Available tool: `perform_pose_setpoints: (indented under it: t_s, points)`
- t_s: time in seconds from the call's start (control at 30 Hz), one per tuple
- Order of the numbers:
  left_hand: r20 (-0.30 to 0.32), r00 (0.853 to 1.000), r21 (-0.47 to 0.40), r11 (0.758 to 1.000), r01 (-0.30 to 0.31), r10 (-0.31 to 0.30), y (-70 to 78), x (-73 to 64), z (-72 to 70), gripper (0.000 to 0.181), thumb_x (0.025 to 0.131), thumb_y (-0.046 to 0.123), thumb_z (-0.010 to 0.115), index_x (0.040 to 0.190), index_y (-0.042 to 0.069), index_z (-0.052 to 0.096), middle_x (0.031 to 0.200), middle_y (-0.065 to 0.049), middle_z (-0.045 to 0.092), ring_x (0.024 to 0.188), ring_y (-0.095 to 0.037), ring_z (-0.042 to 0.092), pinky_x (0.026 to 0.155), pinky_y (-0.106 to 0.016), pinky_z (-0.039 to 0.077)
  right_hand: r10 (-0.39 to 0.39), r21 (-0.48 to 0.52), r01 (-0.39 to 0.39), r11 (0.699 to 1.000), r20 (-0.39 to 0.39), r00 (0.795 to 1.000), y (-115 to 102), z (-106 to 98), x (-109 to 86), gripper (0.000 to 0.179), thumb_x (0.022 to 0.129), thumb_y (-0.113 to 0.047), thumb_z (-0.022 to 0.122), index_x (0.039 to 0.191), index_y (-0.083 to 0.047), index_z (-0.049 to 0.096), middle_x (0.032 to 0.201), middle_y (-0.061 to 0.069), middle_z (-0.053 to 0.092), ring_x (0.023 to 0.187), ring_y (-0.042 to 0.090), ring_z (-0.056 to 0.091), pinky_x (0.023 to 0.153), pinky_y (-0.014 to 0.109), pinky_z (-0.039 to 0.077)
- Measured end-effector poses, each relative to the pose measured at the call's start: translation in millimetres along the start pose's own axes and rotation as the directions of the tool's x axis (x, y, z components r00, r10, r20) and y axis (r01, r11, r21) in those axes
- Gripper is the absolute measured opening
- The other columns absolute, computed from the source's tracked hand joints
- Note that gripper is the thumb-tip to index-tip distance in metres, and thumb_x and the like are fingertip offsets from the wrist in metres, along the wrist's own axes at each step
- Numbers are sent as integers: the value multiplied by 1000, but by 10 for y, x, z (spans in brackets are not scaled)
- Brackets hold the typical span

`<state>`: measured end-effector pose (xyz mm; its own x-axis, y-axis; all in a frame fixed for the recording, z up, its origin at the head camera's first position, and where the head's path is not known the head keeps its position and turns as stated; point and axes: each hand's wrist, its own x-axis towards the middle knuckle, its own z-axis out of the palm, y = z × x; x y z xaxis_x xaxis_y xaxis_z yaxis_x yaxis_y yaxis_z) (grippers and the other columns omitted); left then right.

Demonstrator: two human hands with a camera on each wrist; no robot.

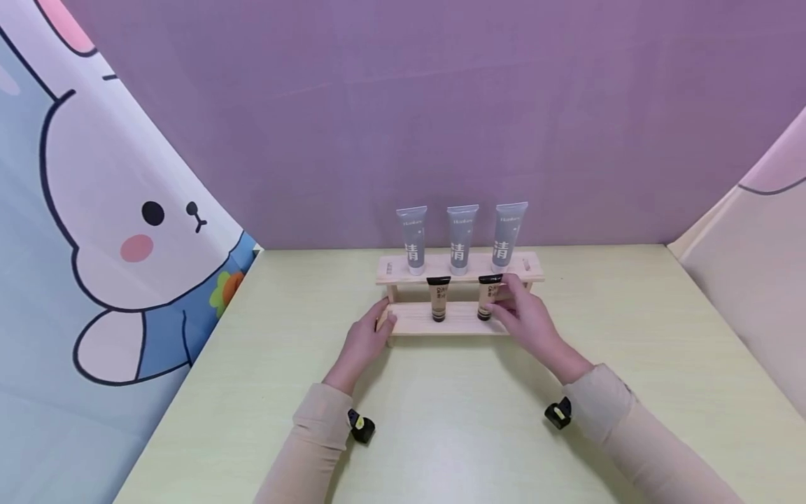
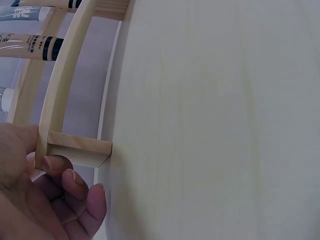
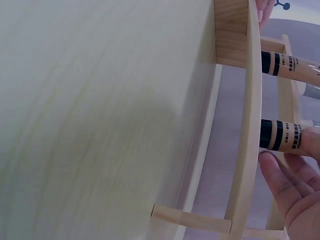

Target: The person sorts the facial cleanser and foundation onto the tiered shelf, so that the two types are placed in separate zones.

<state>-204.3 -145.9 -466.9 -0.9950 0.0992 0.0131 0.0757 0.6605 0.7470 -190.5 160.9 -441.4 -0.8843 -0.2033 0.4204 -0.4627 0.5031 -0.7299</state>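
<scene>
A two-tier wooden rack (image 1: 409,320) stands at the far middle of the pale table (image 1: 441,420). Three grey tubes (image 1: 462,238) stand in its upper tier. Two beige tubes with black caps hang through the lower rail. My left hand (image 1: 383,324) grips the rack's left end, thumb and curled fingers around the end piece (image 2: 80,150). My right hand (image 1: 499,299) pinches the right beige tube (image 1: 486,294); in the right wrist view its fingers (image 3: 292,180) hold that tube (image 3: 280,136) just behind the rail (image 3: 250,125). The other beige tube (image 1: 438,299) stands free.
A curtain with a cartoon rabbit (image 1: 113,231) hangs along the table's left side. A purple wall (image 1: 441,105) closes the back and a pale cloth (image 1: 755,280) the right. Black wrist cameras (image 1: 362,425) sit on both sleeves.
</scene>
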Motion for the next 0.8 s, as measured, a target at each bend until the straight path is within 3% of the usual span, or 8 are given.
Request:
perform_pose_setpoints:
  t_s: [0.17, 0.33, 0.43, 0.53, 0.7, 0.8]
  points:
    - [12, 1000, 23, 1000, -6, 5, -56, 15, -8, 52, 102, 38, 49, 151, 22, 38, 144, -18, 47, 131, -40, 45, 104, -55, 39, 36, -59, -37, 998, -9, 999, -21, -43, -60, 41, 92, -4, 67, 128, -1, 48, 110, 18, 67, 95, 31, 68, 81, 41, 56]
    - [-42, 999, 84, 996, -2, 6, -104, -19, -44, 52, 102, 36, 52, 150, 20, 41, 139, -19, 53, 123, -39, 53, 97, -55, 44, 56, -138, -56, 989, -3, 998, -79, -161, -158, 35, 95, -6, 62, 128, 4, 55, 121, 22, 62, 101, 37, 64, 82, 47, 55]
    - [-61, 998, 137, 990, -21, 29, -114, -36, -65, 53, 101, 36, 52, 149, 17, 41, 123, -18, 63, 108, -35, 60, 88, -52, 48, 54, -210, -57, 976, -18, 998, -68, -279, -228, 33, 96, -8, 61, 125, 5, 59, 123, 25, 61, 105, 41, 61, 84, 54, 52]
    - [-69, 997, 174, 984, -26, 38, -111, -68, -93, 55, 101, 38, 51, 149, 14, 41, 115, -14, 63, 99, -31, 60, 84, -49, 49, 68, -268, -70, 961, -17, 998, -21, -417, -311, 30, 96, -7, 58, 123, 6, 60, 123, 27, 60, 113, 45, 56, 92, 59, 45]
    - [-71, 995, 232, 972, -46, 64, -87, -138, -192, 59, 100, 43, 51, 148, 10, 43, 137, -18, 54, 122, -40, 51, 101, -54, 40, 66, -337, -64, 939, -7, 998, 59, -639, -408, 31, 94, -1, 51, 122, 8, 60, 129, 31, 55, 122, 51, 46, 98, 64, 36]
    - [-54, 993, 302, 950, -80, 101, -72, -178, -262, 64, 100, 47, 50, 149, 8, 39, 146, -19, 45, 132, -46, 40, 106, -59, 33, 50, -420, -44, 906, 3, 999, 108, -734, -435, 34, 94, -4, 52, 126, 9, 57, 133, 34, 50, 125, 55, 40, 98, 68, 32]
